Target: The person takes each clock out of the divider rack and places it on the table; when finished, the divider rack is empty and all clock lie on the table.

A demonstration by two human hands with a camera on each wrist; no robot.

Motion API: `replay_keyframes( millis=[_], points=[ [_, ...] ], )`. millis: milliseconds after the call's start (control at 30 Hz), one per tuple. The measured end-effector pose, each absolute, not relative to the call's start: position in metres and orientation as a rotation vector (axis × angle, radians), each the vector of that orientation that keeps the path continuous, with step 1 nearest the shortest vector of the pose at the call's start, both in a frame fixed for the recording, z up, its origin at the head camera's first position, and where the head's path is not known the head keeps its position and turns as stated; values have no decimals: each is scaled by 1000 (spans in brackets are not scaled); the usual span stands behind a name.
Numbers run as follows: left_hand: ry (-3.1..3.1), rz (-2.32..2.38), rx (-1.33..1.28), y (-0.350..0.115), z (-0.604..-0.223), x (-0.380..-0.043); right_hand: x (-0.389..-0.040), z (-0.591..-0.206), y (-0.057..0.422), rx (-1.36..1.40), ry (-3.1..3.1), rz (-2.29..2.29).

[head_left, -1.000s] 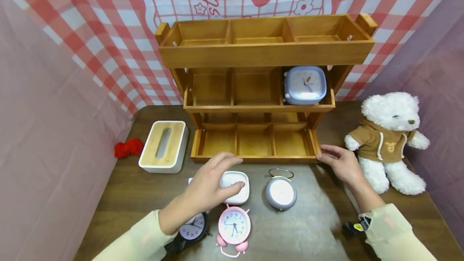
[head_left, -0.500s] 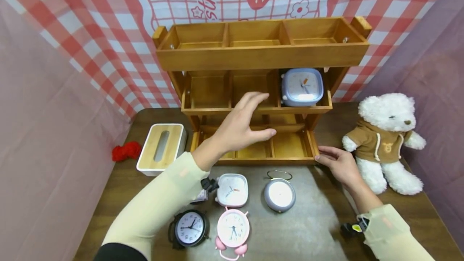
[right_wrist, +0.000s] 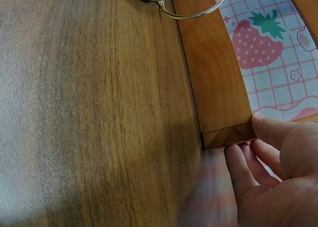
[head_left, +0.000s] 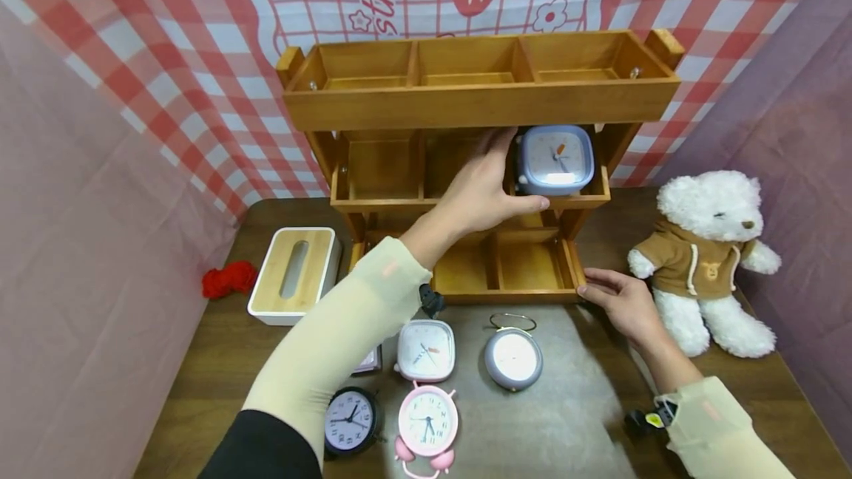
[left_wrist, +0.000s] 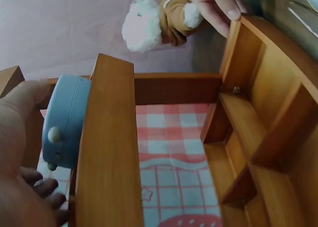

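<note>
A light blue square alarm clock [head_left: 556, 159] sits in the right compartment of the middle tier of a three-tier wooden shelf [head_left: 486, 106]. My left hand [head_left: 481, 187] reaches to the clock's left side, thumb low in front and fingers spread toward the tier. In the left wrist view a gap shows between the fingers and the blue clock [left_wrist: 65, 122]; any thumb contact is unclear. My right hand [head_left: 622, 301] holds the bottom tier's front right corner. In the right wrist view, thumb and fingertips of the right hand [right_wrist: 278, 172] pinch that wooden corner [right_wrist: 229, 135].
Before the shelf lie a grey round clock [head_left: 514, 358], a white square clock [head_left: 426, 350], a pink twin-bell clock [head_left: 429, 420] and a black clock [head_left: 349, 420]. A tissue box [head_left: 293, 272] and red yarn [head_left: 229, 279] are left, a teddy bear [head_left: 708, 257] right.
My left hand has moved up and right from above the table clocks to the blue clock on the middle tier. My right hand stays at the shelf corner.
</note>
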State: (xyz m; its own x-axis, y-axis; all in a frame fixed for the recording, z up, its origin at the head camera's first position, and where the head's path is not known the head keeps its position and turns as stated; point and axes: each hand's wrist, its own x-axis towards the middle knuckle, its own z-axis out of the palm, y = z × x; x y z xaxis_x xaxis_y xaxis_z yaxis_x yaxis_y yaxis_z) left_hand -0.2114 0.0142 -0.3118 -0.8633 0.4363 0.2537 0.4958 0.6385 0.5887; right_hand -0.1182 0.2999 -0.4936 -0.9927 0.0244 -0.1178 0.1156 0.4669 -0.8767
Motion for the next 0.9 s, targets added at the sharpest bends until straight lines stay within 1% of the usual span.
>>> replay_keyframes(
  millis=[167, 333, 600, 700, 900],
  points=[
    [-2730, -1042, -632, 29, -320, -211, -119, -496, 299, 132, 2601, -1598],
    [-2695, -1030, -446, 47, -325, -201, -120, -498, 300, 149, 2603, -1600],
    [-2609, -998, -248, 72, -327, -189, -119, -496, 300, 156, 2602, -1610],
    [-2614, -999, -193, 79, -326, -187, -119, -496, 301, 159, 2610, -1601],
    [-2625, -944, -171, 85, -329, -190, -120, -498, 301, 156, 2616, -1588]
  ],
)
